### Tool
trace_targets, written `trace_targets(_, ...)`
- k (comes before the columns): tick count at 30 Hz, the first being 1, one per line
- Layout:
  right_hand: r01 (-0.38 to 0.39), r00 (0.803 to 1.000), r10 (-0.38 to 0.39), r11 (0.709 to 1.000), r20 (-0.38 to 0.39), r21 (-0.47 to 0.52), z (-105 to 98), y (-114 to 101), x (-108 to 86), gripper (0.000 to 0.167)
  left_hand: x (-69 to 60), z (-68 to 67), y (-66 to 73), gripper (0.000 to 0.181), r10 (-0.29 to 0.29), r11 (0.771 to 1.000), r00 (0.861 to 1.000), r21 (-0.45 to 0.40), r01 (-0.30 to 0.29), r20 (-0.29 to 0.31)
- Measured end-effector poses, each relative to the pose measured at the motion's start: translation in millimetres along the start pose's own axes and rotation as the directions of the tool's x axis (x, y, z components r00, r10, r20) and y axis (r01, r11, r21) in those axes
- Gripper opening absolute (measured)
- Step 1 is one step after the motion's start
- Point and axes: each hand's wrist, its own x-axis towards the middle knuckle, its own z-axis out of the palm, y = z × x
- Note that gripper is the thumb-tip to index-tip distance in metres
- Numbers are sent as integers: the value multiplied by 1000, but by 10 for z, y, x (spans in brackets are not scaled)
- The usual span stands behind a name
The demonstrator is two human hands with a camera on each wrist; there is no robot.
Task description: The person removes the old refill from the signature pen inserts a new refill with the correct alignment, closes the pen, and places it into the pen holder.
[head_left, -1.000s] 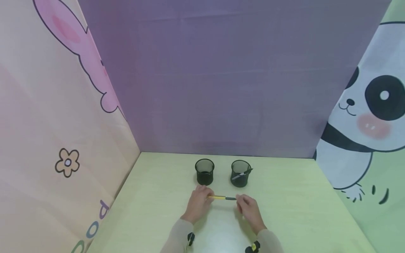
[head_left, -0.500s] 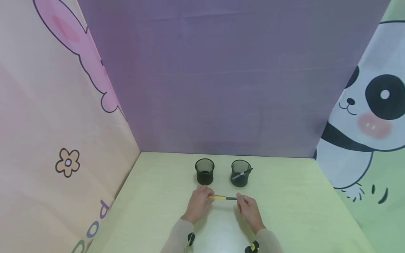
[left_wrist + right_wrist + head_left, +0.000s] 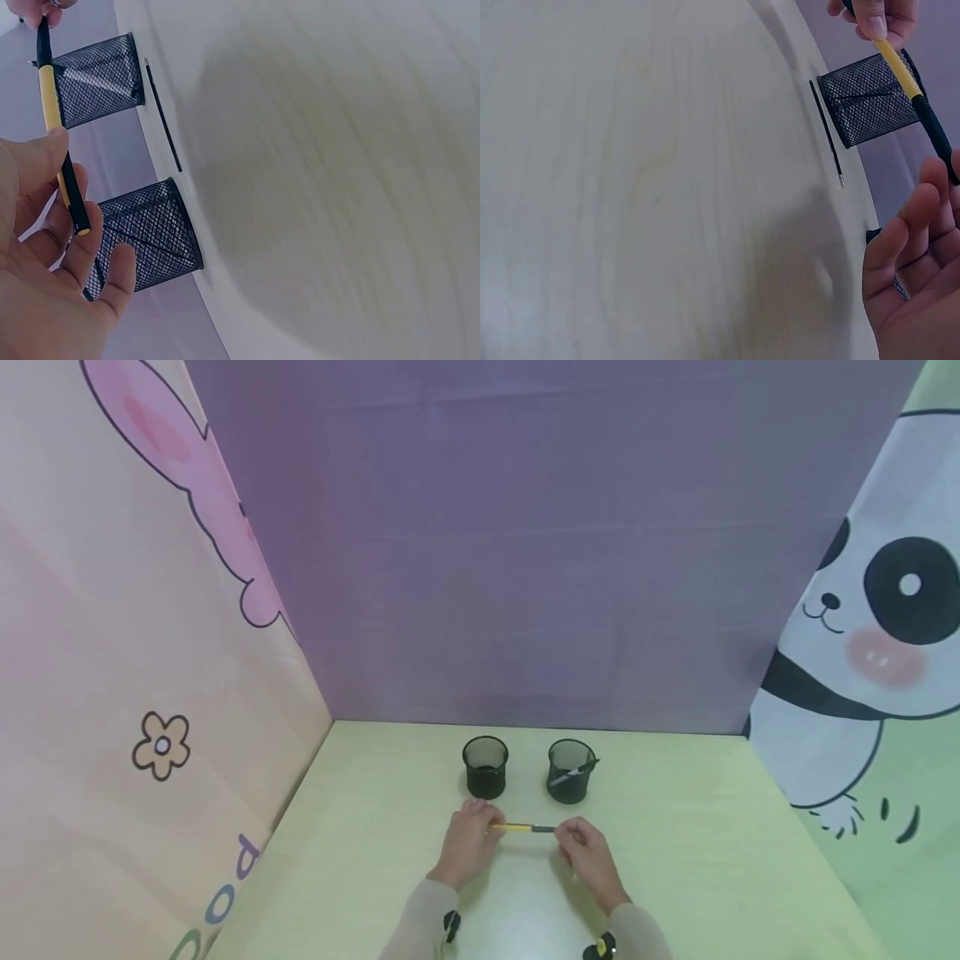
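A yellow-and-black pen (image 3: 514, 827) is held level between both hands, above the table. My left hand (image 3: 469, 843) pinches its yellow end, thumb on one side and fingers behind, as the left wrist view shows. The fingertips of my right hand (image 3: 588, 856) pinch the dark grip at the other end of the pen (image 3: 901, 73). A thin black pen refill (image 3: 163, 116) with a metal tip lies on the table below. Two black mesh pen holders stand beyond the hands: the left holder (image 3: 486, 781) and the right holder (image 3: 568, 789).
Inside the right holder leans a silver-and-black pen (image 3: 576, 772). Through the left holder's mesh (image 3: 877, 112) a thin dark rod shows. The pale table (image 3: 360, 827) meets a purple back wall (image 3: 525, 568), with printed side panels left and right.
My right hand has shifted slightly left, and the pen's visible part with it. The left hand keeps its hold with barely any movement. Both holders stay where they were.
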Motion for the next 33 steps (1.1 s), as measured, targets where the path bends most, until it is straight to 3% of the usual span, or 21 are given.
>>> trace_targets(19,-13,1000,13,996,-7,-86,-1,-18,7,37,3,17,9,10,6,999,1000,-39,-5,30)
trace_targets(25,3,1000,-4,996,-13,-88,0,-11,12,41,3,19,15,9,11,1000,999,-3,-11,34)
trace_targets(33,-22,1000,23,996,9,-82,8,-8,11,46,3,8,8,7,-3,1000,1000,-23,4,18)
